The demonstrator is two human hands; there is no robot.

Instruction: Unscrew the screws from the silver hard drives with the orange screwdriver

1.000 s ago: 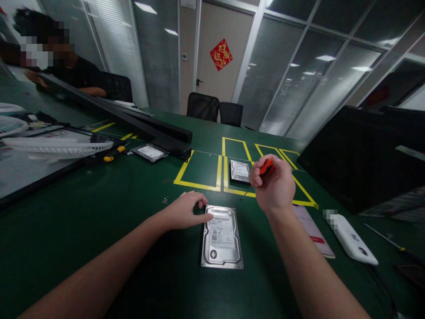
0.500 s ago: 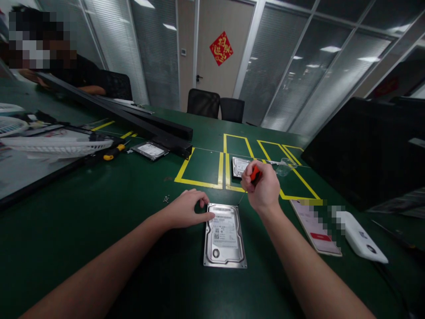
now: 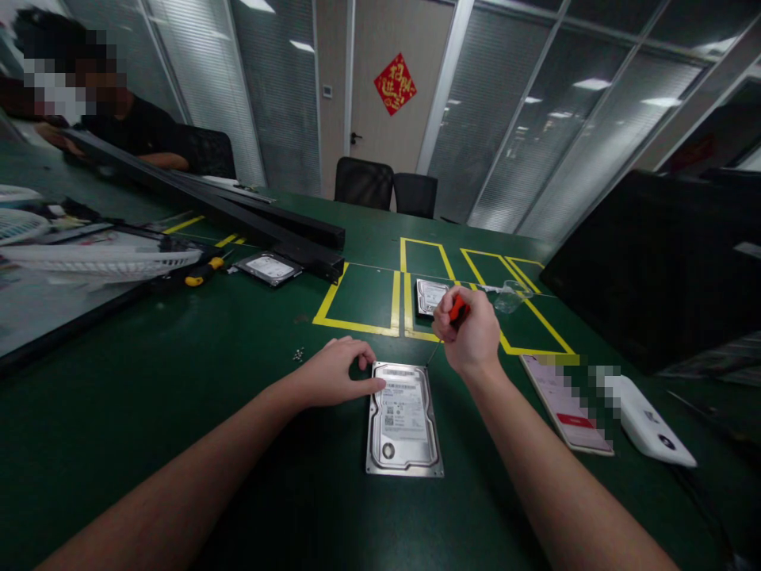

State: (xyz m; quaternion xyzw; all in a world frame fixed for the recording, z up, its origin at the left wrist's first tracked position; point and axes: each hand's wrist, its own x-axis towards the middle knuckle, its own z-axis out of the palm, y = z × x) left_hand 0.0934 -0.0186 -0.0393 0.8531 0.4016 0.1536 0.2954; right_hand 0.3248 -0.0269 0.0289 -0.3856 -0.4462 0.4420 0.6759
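Note:
A silver hard drive (image 3: 405, 428) lies flat on the green table, label side up. My left hand (image 3: 340, 369) steadies it at the far left corner, thumb on the label and the other fingers curled by the edge. In my right hand (image 3: 472, 329) is a screwdriver (image 3: 460, 309) with a red and black handle, the fist closed around it. Its thin shaft slants down to the drive's far right corner, where the tip meets or nearly meets the edge. Several small screws (image 3: 298, 354) lie left of my left hand. Partly behind my right hand is a second hard drive (image 3: 429, 296).
Yellow tape rectangles (image 3: 357, 326) mark the table. Leftward are a third hard drive (image 3: 270, 268), a yellow-black screwdriver (image 3: 205, 274) and long black bars (image 3: 261, 226). A phone (image 3: 564, 404) and a white device (image 3: 654, 424) lie right. A person (image 3: 139, 131) sits far left.
Both hands keep nearly the same place, the screwdriver still at the drive's far right corner. The view has shifted very slightly.

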